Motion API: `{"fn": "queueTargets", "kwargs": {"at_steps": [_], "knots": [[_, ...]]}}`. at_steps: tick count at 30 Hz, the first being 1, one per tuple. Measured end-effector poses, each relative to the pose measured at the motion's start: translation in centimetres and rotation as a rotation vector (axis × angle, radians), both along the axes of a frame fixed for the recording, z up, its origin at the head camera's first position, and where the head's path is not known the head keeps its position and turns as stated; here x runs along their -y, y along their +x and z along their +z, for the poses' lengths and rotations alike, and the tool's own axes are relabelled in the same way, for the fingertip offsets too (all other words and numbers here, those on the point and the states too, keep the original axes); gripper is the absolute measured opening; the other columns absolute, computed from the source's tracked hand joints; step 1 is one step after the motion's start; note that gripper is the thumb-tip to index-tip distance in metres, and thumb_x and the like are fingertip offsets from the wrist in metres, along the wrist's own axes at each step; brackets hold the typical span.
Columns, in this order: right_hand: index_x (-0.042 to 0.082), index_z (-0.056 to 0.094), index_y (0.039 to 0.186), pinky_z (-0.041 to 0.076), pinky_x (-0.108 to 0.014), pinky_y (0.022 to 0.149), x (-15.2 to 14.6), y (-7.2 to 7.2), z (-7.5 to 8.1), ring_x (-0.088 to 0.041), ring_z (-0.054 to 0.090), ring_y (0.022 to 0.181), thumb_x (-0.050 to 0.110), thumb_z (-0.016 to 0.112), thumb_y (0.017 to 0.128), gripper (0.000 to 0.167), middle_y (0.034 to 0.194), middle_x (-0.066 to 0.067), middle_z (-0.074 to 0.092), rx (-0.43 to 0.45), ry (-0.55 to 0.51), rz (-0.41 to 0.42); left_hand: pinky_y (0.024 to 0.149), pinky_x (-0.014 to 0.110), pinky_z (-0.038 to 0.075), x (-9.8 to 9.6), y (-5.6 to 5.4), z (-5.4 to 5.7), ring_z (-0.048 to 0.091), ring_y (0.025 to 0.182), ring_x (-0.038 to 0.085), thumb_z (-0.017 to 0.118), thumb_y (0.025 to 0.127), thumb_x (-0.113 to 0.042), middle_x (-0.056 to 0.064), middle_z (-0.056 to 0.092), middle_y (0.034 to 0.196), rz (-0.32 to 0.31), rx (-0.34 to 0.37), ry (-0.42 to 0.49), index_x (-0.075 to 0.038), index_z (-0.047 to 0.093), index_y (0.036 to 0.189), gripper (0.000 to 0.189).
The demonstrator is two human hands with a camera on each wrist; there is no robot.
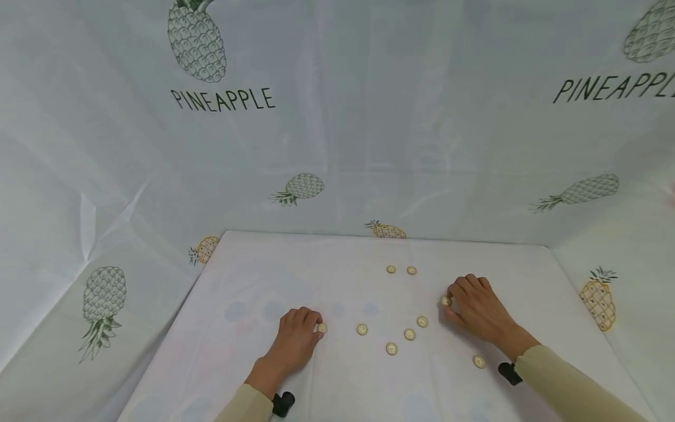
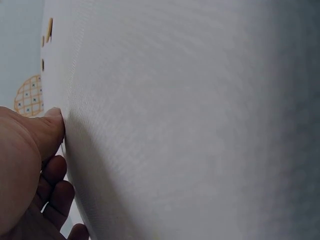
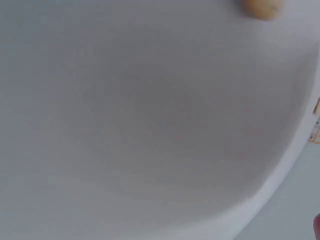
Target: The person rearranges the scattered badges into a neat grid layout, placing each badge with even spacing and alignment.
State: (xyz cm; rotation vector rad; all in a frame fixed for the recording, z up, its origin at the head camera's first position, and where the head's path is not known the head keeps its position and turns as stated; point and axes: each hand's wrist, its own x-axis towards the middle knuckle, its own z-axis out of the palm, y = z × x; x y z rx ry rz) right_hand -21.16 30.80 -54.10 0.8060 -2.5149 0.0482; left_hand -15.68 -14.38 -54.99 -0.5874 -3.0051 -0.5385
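On the white-covered table, my left hand [image 1: 299, 339] pinches a round, pale yellow button [image 1: 322, 328] between thumb and forefinger. The left wrist view shows the thumb [image 2: 49, 131] at the table surface with the other fingers curled below it; the button is hidden there. Farther right, my right hand [image 1: 481, 309] pinches another button [image 1: 446, 300] between thumb and fingertips. In the right wrist view just a bit of a finger [image 3: 317, 226] shows at the edge, and a blurred button [image 3: 262, 7] lies at the top. One loose button [image 1: 479, 361] lies below the right hand.
Between the hands lie several similar buttons, among them one button [image 1: 361, 329] near the left hand and a close pair at centre right. Two more buttons, one of them here [image 1: 391, 269], lie farther back. A pineapple-printed sheet [image 1: 337, 135] hangs behind and beside the table [image 1: 295, 258].
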Motion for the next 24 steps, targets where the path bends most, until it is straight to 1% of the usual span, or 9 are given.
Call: {"fn": "queueTargets", "kwargs": {"at_steps": [5, 7, 13, 19, 21, 24], "knots": [[0.007, 0.064, 0.091, 0.042, -0.047, 0.082, 2.1, -1.8, 0.4, -0.028, 0.052, 0.087, 0.027, 0.072, 0.086, 0.023, 0.091, -0.007, 0.059, 0.026, -0.002, -0.013, 0.103, 0.057, 0.041, 0.0, 0.0, -0.2, 0.051, 0.111, 0.030, 0.074, 0.100, -0.020, 0.007, 0.057, 0.117, -0.002, -0.025, -0.001, -0.014, 0.059, 0.113, 0.021], [0.007, 0.065, 0.091, 0.042, -0.047, 0.082, 3.0, -2.6, 0.6, -0.028, 0.051, 0.088, 0.028, 0.072, 0.088, 0.023, 0.091, -0.007, 0.060, 0.045, -0.005, -0.018, 0.103, 0.057, 0.041, 0.0, 0.0, -0.2, 0.051, 0.111, 0.030, 0.074, 0.100, -0.020, 0.007, 0.057, 0.117, 0.000, -0.020, 0.003, -0.014, 0.059, 0.113, 0.021], [0.008, 0.066, 0.090, 0.042, -0.047, 0.082, 6.3, -5.1, 1.2, -0.029, 0.053, 0.089, 0.027, 0.076, 0.089, 0.022, 0.091, -0.007, 0.062, 0.070, -0.019, -0.017, 0.104, 0.057, 0.041, 0.0, 0.0, 0.2, 0.051, 0.112, 0.030, 0.073, 0.100, -0.020, 0.008, 0.057, 0.118, 0.005, -0.007, -0.002, -0.014, 0.059, 0.114, 0.021], [0.009, 0.067, 0.089, 0.041, -0.046, 0.082, 9.7, -7.3, 1.1, -0.028, 0.051, 0.087, 0.027, 0.078, 0.089, 0.022, 0.091, -0.007, 0.061, 0.076, -0.003, 0.010, 0.105, 0.057, 0.041, -0.1, 0.1, 0.5, 0.051, 0.113, 0.029, 0.073, 0.101, -0.021, 0.007, 0.057, 0.120, 0.011, 0.024, -0.008, -0.014, 0.059, 0.115, 0.021], [0.008, 0.067, 0.090, 0.041, -0.046, 0.081, 10.7, -7.9, 1.1, -0.028, 0.050, 0.086, 0.027, 0.078, 0.090, 0.022, 0.090, -0.007, 0.061, 0.075, 0.003, 0.022, 0.105, 0.056, 0.041, -0.1, 0.1, 0.5, 0.051, 0.114, 0.028, 0.073, 0.101, -0.022, 0.007, 0.058, 0.120, 0.009, 0.016, -0.016, -0.014, 0.059, 0.115, 0.021], [0.007, 0.069, 0.090, 0.041, -0.045, 0.080, 12.3, -8.6, 1.1, -0.027, 0.048, 0.084, 0.027, 0.077, 0.091, 0.021, 0.089, -0.006, 0.060, 0.074, 0.013, 0.031, 0.103, 0.055, 0.043, 0.0, 0.1, 0.3, 0.052, 0.112, 0.027, 0.074, 0.101, -0.022, 0.006, 0.058, 0.119, 0.000, -0.023, -0.026, -0.015, 0.060, 0.115, 0.021]]}}
